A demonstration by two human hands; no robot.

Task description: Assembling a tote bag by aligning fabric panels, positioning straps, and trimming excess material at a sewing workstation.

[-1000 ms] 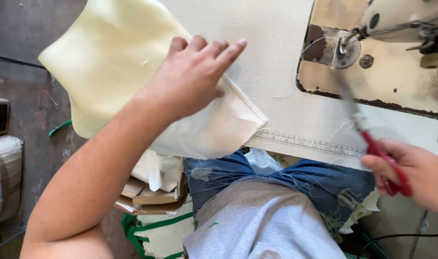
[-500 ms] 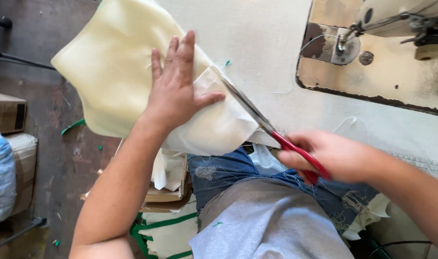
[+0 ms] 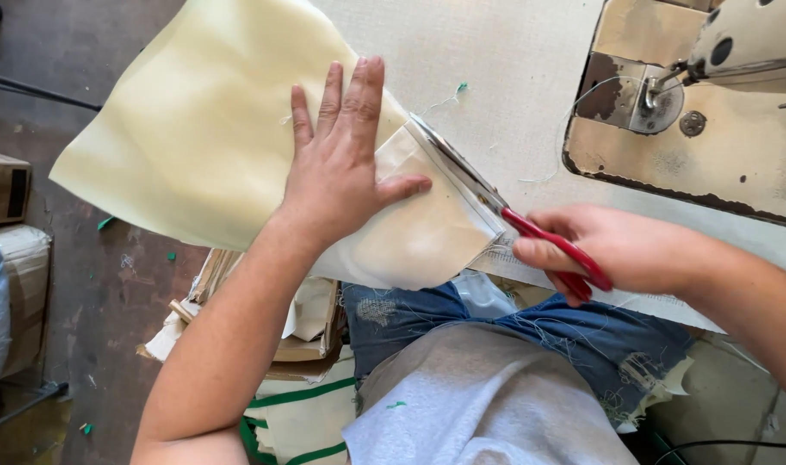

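Left hand (image 3: 341,176): pressed flat, fingers spread, on the cream fabric (image 3: 204,129); grip open, holding nothing.
Right hand (image 3: 621,250): grip closed around the red-handled scissors (image 3: 505,207).
Scissors: blades along the fabric's right edge, apparently slightly parted.
Fabric: overhanging the left edge of the surface (image 3: 496,69); sewing machine (image 3: 720,77) well right of it.
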